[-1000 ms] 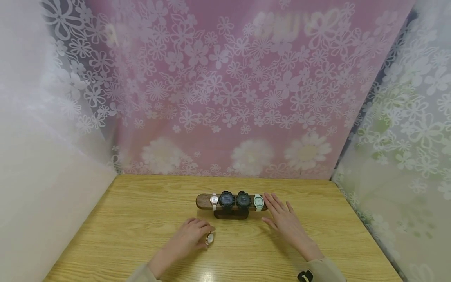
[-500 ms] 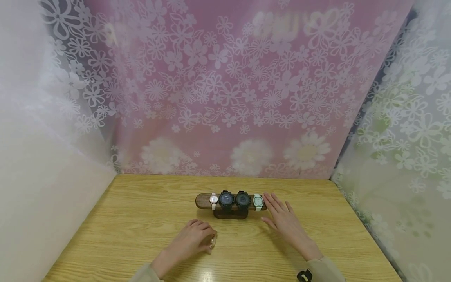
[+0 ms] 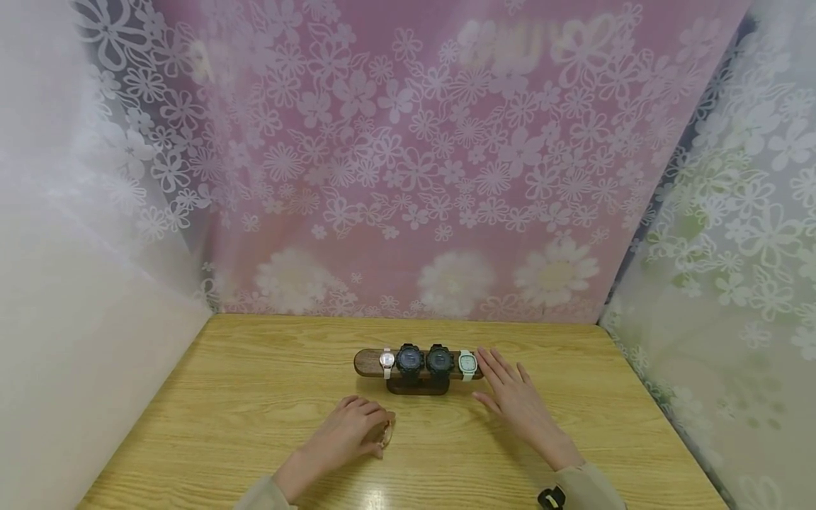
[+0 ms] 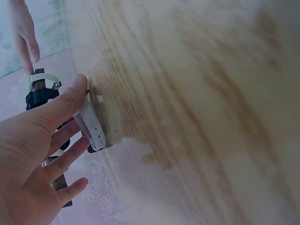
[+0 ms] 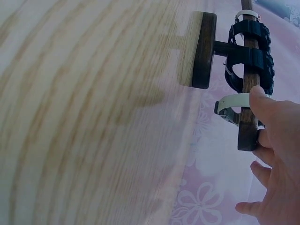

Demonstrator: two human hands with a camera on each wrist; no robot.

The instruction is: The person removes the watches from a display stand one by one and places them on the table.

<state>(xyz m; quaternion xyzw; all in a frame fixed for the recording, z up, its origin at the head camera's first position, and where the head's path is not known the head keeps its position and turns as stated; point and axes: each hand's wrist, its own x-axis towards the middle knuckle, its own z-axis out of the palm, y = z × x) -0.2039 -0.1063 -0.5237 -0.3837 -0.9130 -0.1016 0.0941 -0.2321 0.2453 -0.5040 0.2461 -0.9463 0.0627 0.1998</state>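
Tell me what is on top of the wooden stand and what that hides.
Looped around the wooden stand are a small pale watch, two black watches and a mint-green watch. Its bare left end shows; its surface directly beneath them is covered and cannot be seen.

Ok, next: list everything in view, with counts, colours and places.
Table: 1, yellowish wood, underneath
Backdrop: 1, pink, flowered, behind
Side sheets: 2, pale, either side
Watch stand: 1, dark brown, on table
Small watch: 1, pale, left on stand
Bulky watches: 2, black, mid-stand
Square watch: 1, mint, right on stand
Held watch: 1, gold-toned, whitish strap, in front of stand
Band: 1, black, head view's bottom
Sleeves: 2, beige, at wrists
Left hand: 1, bare, pinching held watch
Right hand: 1, bare, at stand's right end
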